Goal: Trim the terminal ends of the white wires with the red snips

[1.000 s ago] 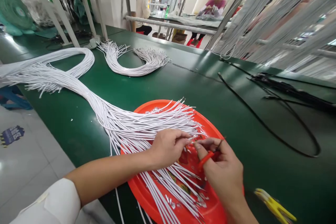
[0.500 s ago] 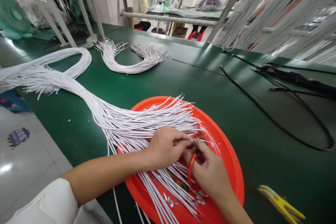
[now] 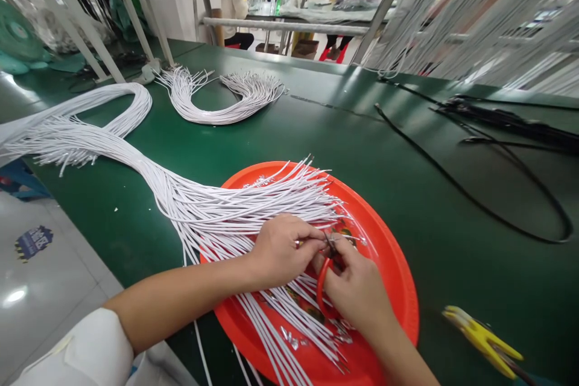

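Observation:
My left hand [image 3: 283, 253] is closed in a pinch above the red tray [image 3: 395, 253], its fingertips on the end of a white cable that is mostly hidden. My right hand [image 3: 357, 283] grips red-handled scissors [image 3: 322, 289], with the dark blades up against the left fingertips. Both hands meet over the tray's middle. Beneath and behind them fans a thick bundle of white cables [image 3: 217, 205], the bare ends lying in the tray. Small shiny scraps [image 3: 289, 338] are scattered on the tray floor.
Another bundle of white cables [image 3: 217, 113] lies curved on the green table [image 3: 316, 132]. Yellow-handled pliers [image 3: 486, 341] rest at the right, with black cables [image 3: 502, 123] farther back. White cables hang [image 3: 434, 18] at the far right. Two people sit beyond the metal frame.
The whole view has shifted slightly, so things sit a little farther left and mostly higher. My hands keep the same grip at the scissors' blades.

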`<state>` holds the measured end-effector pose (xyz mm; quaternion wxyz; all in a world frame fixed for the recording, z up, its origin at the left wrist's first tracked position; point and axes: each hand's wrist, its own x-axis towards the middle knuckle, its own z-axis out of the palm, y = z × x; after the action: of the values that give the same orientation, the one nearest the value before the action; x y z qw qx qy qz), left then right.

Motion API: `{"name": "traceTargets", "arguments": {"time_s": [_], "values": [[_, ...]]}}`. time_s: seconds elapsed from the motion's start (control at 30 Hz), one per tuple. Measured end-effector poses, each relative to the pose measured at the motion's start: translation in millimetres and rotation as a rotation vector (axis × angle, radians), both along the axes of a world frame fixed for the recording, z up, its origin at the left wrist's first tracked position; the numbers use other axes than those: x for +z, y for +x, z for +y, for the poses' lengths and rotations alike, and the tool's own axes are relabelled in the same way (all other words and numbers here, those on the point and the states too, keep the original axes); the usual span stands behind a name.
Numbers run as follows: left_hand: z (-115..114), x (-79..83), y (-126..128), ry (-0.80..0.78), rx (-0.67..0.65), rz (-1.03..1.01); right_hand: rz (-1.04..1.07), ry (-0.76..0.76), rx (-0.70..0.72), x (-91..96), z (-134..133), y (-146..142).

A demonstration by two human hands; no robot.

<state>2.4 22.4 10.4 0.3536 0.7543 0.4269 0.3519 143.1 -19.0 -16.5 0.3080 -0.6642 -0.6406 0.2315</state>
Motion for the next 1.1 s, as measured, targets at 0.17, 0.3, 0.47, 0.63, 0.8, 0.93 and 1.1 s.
{"name": "traceTargets", "arguments": {"time_s": [0.17, 0.3, 0.47, 0.63, 0.8, 0.93, 1.1], "values": [[0, 2.3, 1, -0.064, 0.031, -0.05, 0.077, -0.058, 0.044, 7.8, 0, 0], [0, 2.9, 2, -0.099, 0.054, -0.044, 0.182, -0.023, 0.039, 15.1, -1, 0], [0, 0.8, 2, -0.051, 0.054, -0.011, 0.451, 0.22, -0.21, 14.6, -1, -1], [-1, -0.5, 0, 0.001, -0.015, 0.047, 0.573, 0.243, -0.259, 9.2, 0, -3], [-2, -2.8, 0, -0.002, 0.002, 0.097, 0.433, 0.284, -0.282, 6.0, -2, -3], [-2, -3.2, 0, 0.005, 0.026, 0.134, 0.289, 0.263, -0.283, 6.7, -5, -4], [-3, -2.9, 1, 0.01, 0.032, 0.161, 0.152, 0.269, -0.3, 7.5, -8, -5]]}}
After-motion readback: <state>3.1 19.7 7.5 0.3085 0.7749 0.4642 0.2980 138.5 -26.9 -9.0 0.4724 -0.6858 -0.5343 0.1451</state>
